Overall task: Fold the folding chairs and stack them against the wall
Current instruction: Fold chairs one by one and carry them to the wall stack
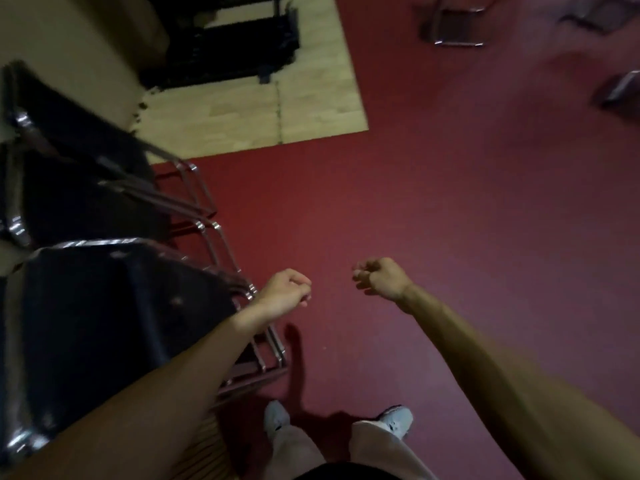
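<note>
White shoes [277,419] are seen on the red floor [433,220]. Above them, the left grip [285,291] and right grip [381,277] are held loosely curled, with nothing grasped. Folded chairs [104,289] are stacked at the left beside the wall [69,29]. Farther off, other chairs [453,26] are seen, blurred.

Stacked chairs [104,306] run off the left edge — far chairs [453,29] blurred

Both bare arms reach forward, left hand [285,289] and right hand [381,277] loosely curled, holding nothing.
</note>
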`<action>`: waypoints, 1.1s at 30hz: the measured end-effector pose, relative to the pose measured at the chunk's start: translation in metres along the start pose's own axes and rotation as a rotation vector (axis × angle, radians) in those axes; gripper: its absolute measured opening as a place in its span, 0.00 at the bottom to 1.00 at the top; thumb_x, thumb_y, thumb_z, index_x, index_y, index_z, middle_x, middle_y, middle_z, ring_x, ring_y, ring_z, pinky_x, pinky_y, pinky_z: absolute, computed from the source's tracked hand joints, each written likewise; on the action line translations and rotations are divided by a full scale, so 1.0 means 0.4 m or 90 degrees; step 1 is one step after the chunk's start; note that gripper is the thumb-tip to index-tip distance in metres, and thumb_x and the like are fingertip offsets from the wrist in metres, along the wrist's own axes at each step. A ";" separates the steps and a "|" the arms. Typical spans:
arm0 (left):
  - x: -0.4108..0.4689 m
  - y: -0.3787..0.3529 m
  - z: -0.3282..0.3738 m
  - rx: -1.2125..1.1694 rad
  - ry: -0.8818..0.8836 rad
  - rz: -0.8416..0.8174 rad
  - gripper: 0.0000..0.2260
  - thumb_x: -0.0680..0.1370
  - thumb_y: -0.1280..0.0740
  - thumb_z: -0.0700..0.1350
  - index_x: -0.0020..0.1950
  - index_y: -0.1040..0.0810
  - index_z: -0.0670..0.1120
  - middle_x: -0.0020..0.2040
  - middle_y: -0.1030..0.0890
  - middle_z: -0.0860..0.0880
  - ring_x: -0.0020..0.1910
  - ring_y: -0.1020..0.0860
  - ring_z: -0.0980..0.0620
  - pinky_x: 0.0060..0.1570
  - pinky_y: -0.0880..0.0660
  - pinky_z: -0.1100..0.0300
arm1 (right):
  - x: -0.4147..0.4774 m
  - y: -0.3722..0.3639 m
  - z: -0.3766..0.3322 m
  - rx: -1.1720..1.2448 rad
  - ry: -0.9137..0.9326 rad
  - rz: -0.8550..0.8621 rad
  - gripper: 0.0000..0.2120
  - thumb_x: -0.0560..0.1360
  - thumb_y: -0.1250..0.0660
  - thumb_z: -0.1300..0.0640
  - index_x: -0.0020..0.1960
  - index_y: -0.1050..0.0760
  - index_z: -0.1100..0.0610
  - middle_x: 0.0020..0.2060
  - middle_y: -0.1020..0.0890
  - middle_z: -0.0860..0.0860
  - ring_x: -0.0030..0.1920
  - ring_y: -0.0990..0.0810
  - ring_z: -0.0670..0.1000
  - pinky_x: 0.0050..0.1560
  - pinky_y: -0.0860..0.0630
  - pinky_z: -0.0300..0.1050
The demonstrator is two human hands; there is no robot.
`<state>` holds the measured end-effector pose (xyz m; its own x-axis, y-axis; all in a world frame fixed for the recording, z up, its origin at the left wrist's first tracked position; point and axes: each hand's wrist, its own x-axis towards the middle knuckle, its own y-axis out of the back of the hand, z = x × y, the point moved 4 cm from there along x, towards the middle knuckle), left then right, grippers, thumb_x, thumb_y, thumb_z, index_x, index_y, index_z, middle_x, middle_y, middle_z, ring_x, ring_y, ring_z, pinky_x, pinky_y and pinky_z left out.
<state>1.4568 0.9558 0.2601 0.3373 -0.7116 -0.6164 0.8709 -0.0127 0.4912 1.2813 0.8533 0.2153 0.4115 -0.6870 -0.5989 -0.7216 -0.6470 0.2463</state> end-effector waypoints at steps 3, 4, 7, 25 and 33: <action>0.027 -0.177 0.220 0.027 -0.070 -0.064 0.06 0.75 0.34 0.35 0.49 0.24 0.44 0.34 0.21 0.48 0.31 0.24 0.53 0.30 0.29 0.67 | -0.067 0.276 0.068 0.050 0.003 0.106 0.10 0.78 0.37 0.63 0.57 0.23 0.66 0.46 0.19 0.59 0.43 0.22 0.54 0.44 0.25 0.48; 0.028 -0.240 0.301 0.042 -0.100 -0.088 0.06 0.76 0.34 0.35 0.47 0.24 0.46 0.34 0.20 0.48 0.32 0.23 0.53 0.32 0.28 0.66 | -0.098 0.372 0.097 0.066 0.001 0.147 0.10 0.78 0.37 0.63 0.57 0.23 0.65 0.46 0.19 0.59 0.43 0.21 0.54 0.45 0.25 0.48; 0.017 -0.397 0.524 0.036 -0.181 -0.148 0.06 0.77 0.35 0.36 0.47 0.24 0.47 0.39 0.20 0.47 0.36 0.22 0.52 0.39 0.27 0.61 | -0.187 0.610 0.167 0.103 -0.002 0.256 0.10 0.78 0.36 0.63 0.57 0.22 0.64 0.47 0.18 0.59 0.41 0.21 0.53 0.45 0.23 0.49; 0.318 -0.923 1.308 -0.027 -0.276 -0.370 0.07 0.79 0.37 0.37 0.45 0.25 0.47 0.39 0.23 0.48 0.35 0.25 0.54 0.34 0.30 0.64 | -0.174 1.390 0.283 0.018 -0.121 0.479 0.23 0.77 0.34 0.51 0.70 0.31 0.56 0.56 0.18 0.56 0.53 0.18 0.54 0.59 0.23 0.53; 0.475 -1.048 1.657 0.000 -0.358 -0.422 0.07 0.79 0.36 0.39 0.44 0.23 0.49 0.40 0.21 0.49 0.37 0.24 0.54 0.39 0.29 0.62 | -0.024 1.675 0.184 0.075 -0.102 0.560 0.17 0.77 0.34 0.52 0.64 0.26 0.55 0.53 0.17 0.53 0.51 0.18 0.52 0.57 0.22 0.52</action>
<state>0.9189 0.3601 0.3450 -0.4666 -0.7986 -0.3802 0.8251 -0.5479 0.1381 0.7531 0.4507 0.3299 -0.3927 -0.8579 -0.3315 -0.7948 0.1353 0.5915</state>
